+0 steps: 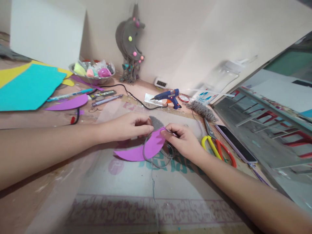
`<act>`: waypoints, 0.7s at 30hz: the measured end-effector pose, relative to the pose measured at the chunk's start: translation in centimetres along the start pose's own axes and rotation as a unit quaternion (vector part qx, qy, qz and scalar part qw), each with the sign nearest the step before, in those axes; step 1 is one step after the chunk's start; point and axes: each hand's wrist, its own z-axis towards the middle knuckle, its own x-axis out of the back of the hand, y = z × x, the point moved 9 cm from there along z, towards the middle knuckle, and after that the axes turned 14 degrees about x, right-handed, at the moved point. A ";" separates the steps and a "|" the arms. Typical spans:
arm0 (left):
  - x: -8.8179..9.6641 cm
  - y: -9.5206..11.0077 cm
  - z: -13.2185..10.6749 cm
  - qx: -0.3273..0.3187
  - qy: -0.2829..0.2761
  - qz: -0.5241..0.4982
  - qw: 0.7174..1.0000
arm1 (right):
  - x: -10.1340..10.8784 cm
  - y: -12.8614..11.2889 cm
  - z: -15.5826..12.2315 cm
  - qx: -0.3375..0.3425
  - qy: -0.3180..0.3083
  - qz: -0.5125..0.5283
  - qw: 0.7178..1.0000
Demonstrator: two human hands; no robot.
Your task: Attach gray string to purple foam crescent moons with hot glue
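A purple crescent-shaped foam piece lies on a clear plastic sheet in the middle of the table. Its upper tip is covered with grey yarn. My left hand pinches that grey-wrapped tip from the left. My right hand is closed on the yarn strand at the crescent's right edge, and the strand loops down around the piece.
Yellow and red-handled scissors and a phone lie to the right. A blue glue gun and a grey yarn bundle sit behind. Far left are a teal sheet, another purple crescent, pens and a bowl.
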 end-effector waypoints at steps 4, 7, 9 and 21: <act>0.0 0.4 0.0 -0.032 0.008 0.019 0.999 | 0.0 -0.1 0.0 0.006 0.000 -0.006 1.000; -0.1 0.3 0.0 -0.035 0.006 0.022 0.999 | 0.0 -0.3 0.0 0.004 0.000 -0.003 1.000; -0.2 0.4 0.0 -0.037 0.003 0.014 0.999 | 0.0 -0.2 0.0 0.001 0.002 0.003 1.000; -0.1 -0.5 0.2 0.014 0.004 -0.011 1.000 | -0.2 -0.1 0.0 0.006 -0.018 -0.003 1.000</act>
